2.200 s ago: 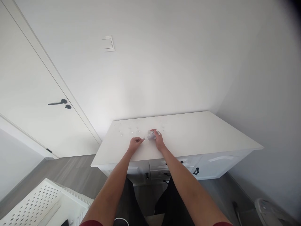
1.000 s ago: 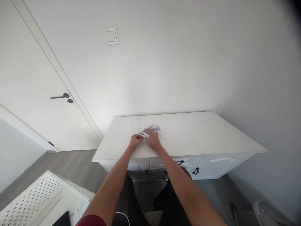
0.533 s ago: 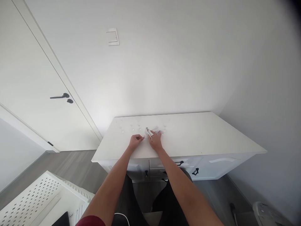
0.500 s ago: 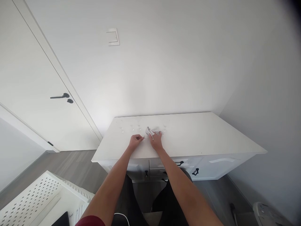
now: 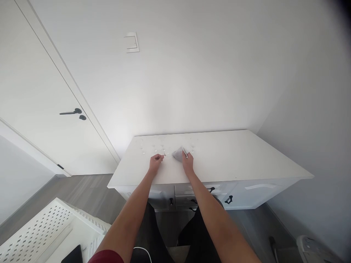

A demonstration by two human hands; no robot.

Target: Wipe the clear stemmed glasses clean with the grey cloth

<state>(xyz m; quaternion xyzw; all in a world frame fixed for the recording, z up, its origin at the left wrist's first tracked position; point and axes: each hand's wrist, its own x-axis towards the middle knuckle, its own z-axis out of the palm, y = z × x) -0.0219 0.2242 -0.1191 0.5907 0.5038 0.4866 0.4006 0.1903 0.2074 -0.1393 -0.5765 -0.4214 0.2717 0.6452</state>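
The right hand pinches a small grey cloth on the cabinet top. The left hand is curled shut, its contents too small to tell. Best to press the cloth flat over the droplets.

**Colours observed**

Cabinet top: plain white. Drawer pulls: black. Cloth: pale grey, unpatterned. Door: white, dark handle. Floor: grey wood-grain. Perforated crate: white. Sleeve: dark red.
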